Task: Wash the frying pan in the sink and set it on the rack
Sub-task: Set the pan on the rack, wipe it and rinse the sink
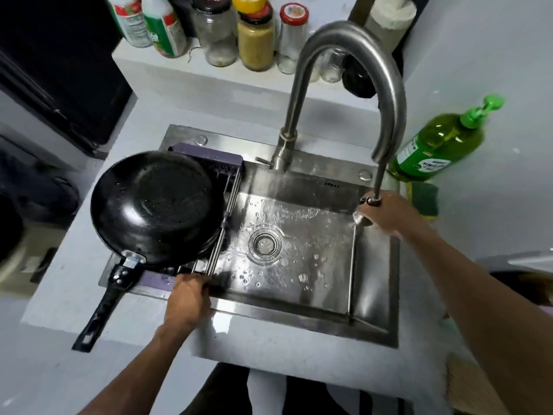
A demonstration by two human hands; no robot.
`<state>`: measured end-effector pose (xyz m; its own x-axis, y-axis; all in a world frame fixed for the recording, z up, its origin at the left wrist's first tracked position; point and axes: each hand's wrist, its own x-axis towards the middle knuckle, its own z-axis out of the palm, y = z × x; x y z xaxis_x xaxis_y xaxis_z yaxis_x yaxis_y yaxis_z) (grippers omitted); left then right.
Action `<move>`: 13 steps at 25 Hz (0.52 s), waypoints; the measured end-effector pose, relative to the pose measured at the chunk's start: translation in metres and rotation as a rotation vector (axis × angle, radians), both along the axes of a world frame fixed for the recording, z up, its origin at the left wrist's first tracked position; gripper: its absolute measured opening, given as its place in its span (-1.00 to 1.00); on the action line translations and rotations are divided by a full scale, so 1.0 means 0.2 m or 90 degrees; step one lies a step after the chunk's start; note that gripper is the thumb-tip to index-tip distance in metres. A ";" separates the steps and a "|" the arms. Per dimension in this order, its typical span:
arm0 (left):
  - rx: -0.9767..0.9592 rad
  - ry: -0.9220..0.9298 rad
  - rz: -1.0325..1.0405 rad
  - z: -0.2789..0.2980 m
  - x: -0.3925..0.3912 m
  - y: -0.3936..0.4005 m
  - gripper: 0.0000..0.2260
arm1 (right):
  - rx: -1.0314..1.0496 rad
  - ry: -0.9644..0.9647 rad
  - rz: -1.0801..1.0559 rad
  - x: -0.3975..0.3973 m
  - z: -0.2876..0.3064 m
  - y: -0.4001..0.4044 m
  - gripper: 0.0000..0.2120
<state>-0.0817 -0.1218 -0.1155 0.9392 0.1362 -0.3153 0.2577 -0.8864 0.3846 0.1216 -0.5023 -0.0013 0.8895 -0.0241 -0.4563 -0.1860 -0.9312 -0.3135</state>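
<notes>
The black frying pan (155,205) lies upside down on the purple-framed wire rack (230,202) over the left side of the steel sink (302,265). Its black handle (101,304) sticks out toward me over the counter. My left hand (187,301) grips the near end of the rack at the sink's front edge, just right of the handle. My right hand (386,214) grips the pull-out spray head of the tall faucet (344,94) at the sink's right rear corner. The basin is wet, with the drain (264,243) in its middle.
A green dish-soap pump bottle (443,142) and a yellow-green sponge (423,199) sit right of the sink. Jars (256,37) and bottles (163,28) line the raised ledge behind. The white counter (68,283) runs left and in front.
</notes>
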 end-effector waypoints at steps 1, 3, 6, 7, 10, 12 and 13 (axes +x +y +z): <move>0.001 0.000 0.003 0.00 0.00 0.00 -0.77 | 0.008 0.026 0.013 -0.01 0.00 0.00 -0.80; 0.006 0.010 -0.002 0.01 0.01 0.00 -0.80 | 0.033 0.085 0.012 -0.04 0.02 0.03 -0.74; -0.014 0.015 -0.003 0.00 0.02 0.02 -0.86 | 0.057 0.094 0.010 -0.16 0.04 0.09 -0.70; -0.025 0.000 -0.002 0.00 0.02 0.02 -0.88 | 0.072 0.067 -0.002 -0.23 0.04 0.12 -0.70; -0.063 -0.045 -0.027 0.03 0.01 -0.06 -0.89 | 0.111 0.008 -0.041 -0.38 0.08 0.32 -0.75; -0.094 -0.031 -0.117 0.05 -0.02 -0.17 -0.85 | 0.118 0.003 -0.061 -0.39 0.13 0.48 -0.75; -0.113 -0.017 -0.162 0.05 -0.04 -0.23 -0.85 | 0.126 -0.012 -0.081 -0.36 0.17 0.54 -0.72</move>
